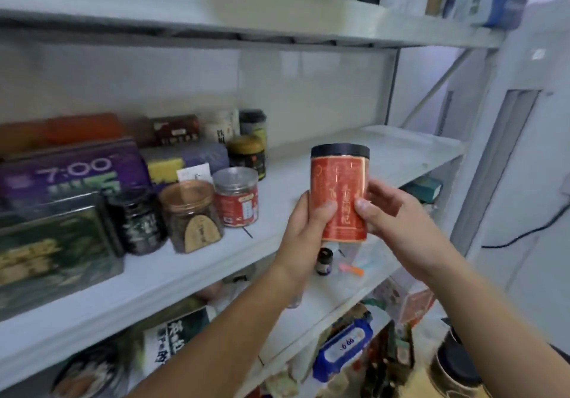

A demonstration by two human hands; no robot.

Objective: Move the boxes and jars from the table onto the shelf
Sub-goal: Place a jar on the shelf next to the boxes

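A tall red jar (pixel 338 181) with a black lid and gold lettering is held upright in the air in front of the white middle shelf (pixel 308 187). My left hand (pixel 303 237) grips its lower left side, thumb on the label. My right hand (pixel 398 218) grips its right side, thumb on the front. On the shelf's left part stand several jars and boxes: a red-labelled jar with a silver lid (pixel 237 196), a copper-lidded jar (pixel 191 215), a dark jar (pixel 140 221), a green box (pixel 58 252) and a purple box (pixel 74 172).
The shelf's right part is bare white board. The upper shelf (pixel 277 24) carries cardboard boxes. The lower shelf (pixel 324 302) holds a small dark bottle (pixel 324 261) and packets. A blue wipes pack (pixel 344 348) lies below. A black cable (pixel 524 234) runs along the right wall.
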